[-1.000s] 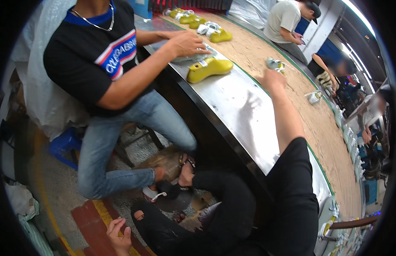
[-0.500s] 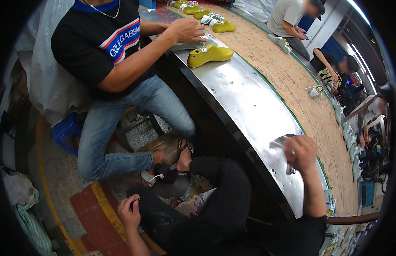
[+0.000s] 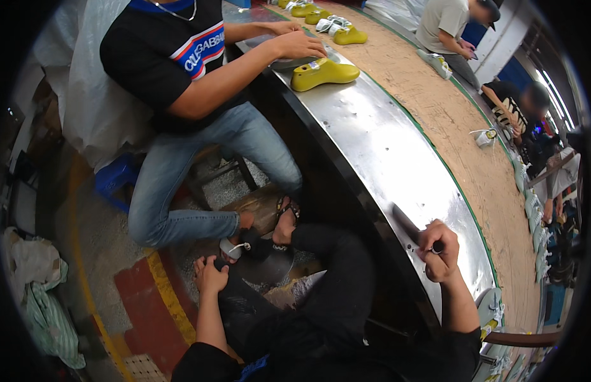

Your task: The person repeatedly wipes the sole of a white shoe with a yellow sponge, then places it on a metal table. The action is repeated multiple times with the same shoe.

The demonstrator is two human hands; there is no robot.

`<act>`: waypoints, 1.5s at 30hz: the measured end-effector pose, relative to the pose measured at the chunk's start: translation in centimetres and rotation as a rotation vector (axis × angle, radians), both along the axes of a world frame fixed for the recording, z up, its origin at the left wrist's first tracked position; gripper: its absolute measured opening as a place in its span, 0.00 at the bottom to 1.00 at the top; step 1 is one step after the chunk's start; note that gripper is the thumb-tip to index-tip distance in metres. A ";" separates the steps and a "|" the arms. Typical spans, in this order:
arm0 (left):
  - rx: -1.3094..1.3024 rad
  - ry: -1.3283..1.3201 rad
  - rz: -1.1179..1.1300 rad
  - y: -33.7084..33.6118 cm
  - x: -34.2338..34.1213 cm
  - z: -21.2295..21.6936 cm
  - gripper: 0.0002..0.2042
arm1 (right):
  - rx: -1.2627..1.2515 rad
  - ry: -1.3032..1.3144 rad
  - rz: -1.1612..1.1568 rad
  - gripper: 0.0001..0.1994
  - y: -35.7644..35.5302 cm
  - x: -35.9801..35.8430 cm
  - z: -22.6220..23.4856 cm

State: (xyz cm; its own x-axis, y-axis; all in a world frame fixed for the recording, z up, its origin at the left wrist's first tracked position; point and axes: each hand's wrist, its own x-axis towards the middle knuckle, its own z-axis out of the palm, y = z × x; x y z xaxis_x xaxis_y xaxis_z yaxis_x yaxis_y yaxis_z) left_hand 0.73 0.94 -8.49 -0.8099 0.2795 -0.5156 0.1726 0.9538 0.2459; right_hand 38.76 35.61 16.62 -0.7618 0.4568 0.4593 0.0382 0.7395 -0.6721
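Note:
My right hand [image 3: 439, 250] is closed round a dark metal tool [image 3: 407, 224] above the near part of the metal-topped bench [image 3: 362, 137]. The tool has a flat, blade-like end pointing away to the left; blur hides its exact kind. A dark round end pokes out by my fingers. Low at the left, my left hand [image 3: 211, 276] rests by my dark-trousered knee with its fingers curled. Something dark shows between fingers and thumb, and I cannot tell what it is. Farther up the bench lies a yellow-green shoe last [image 3: 324, 74], beside a co-worker's hands.
A co-worker in jeans [image 3: 180, 191] sits close at the left by a blue stool [image 3: 115, 183]. Beyond the metal strip runs a brown board [image 3: 429, 105] bearing more lasts [image 3: 350, 35] and a white shoe upper [image 3: 484, 137]. Several uppers line its right edge, with people behind.
My right hand has come down slightly, and the tool has turned so its blade-like end points up-left. My left hand has moved up onto the knee. The whole view has shifted a little.

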 end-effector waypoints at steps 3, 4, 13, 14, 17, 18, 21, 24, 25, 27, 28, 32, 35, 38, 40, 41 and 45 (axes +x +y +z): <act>-0.094 -0.099 0.128 0.9 -0.9 0.3 0.38 | -0.334 0.003 0.564 0.09 -0.7 -5.4 1.1; -0.127 -0.101 0.198 1.4 -1.0 0.4 0.37 | -0.436 -0.106 0.712 0.09 -0.8 -7.5 1.1; -0.264 -0.029 0.178 3.5 -0.7 1.0 0.33 | -0.613 -0.521 0.379 0.13 1.7 -15.2 -4.4; -0.269 -0.016 0.180 3.6 -0.8 0.9 0.33 | -0.738 -0.509 0.314 0.12 2.1 -14.5 -4.8; -0.299 -0.056 0.168 4.2 -1.4 0.6 0.35 | -0.727 -0.326 0.415 0.12 2.6 -13.4 -5.3; -0.306 -0.060 0.160 4.4 -1.5 0.5 0.35 | -0.702 -0.278 0.448 0.12 2.6 -13.5 -5.1; -0.320 -0.041 0.134 4.8 -1.7 0.3 0.34 | -0.375 0.087 0.449 0.12 2.5 -14.1 -3.7; -0.324 -0.059 0.148 4.8 -1.7 0.3 0.34 | -0.178 0.500 0.348 0.12 3.1 -13.5 -1.5; -0.319 -0.077 0.161 4.8 -1.7 0.3 0.34 | -0.212 0.537 0.275 0.12 3.7 -13.0 -0.8; -0.322 -0.098 0.174 4.7 -1.7 0.4 0.34 | -0.173 0.481 0.082 0.12 5.4 -12.0 -0.3; -0.326 -0.095 0.171 4.7 -1.8 0.4 0.34 | -0.113 0.375 -0.095 0.11 6.7 -11.6 -0.3; -0.317 -0.047 0.151 5.0 -1.9 0.3 0.33 | -0.368 0.417 -0.329 0.18 11.1 -12.0 -3.4; -0.316 -0.062 0.161 5.0 -1.9 0.1 0.33 | -0.478 0.533 -0.167 0.20 13.2 -12.3 -5.5; -0.310 -0.040 0.154 4.8 -1.9 -0.4 0.34 | -0.594 0.336 -0.176 0.12 14.0 -12.3 -6.4; -0.304 -0.033 0.162 4.6 -2.0 -0.8 0.34 | -0.562 0.333 -0.166 0.10 14.0 -12.4 -6.5; -0.305 -0.019 0.152 4.6 -2.0 -1.0 0.34 | -0.595 0.341 -0.165 0.10 13.9 -12.6 -6.7; -0.304 -0.036 0.143 4.8 -2.1 -1.6 0.33 | -0.642 0.398 -0.120 0.13 13.8 -13.1 -6.8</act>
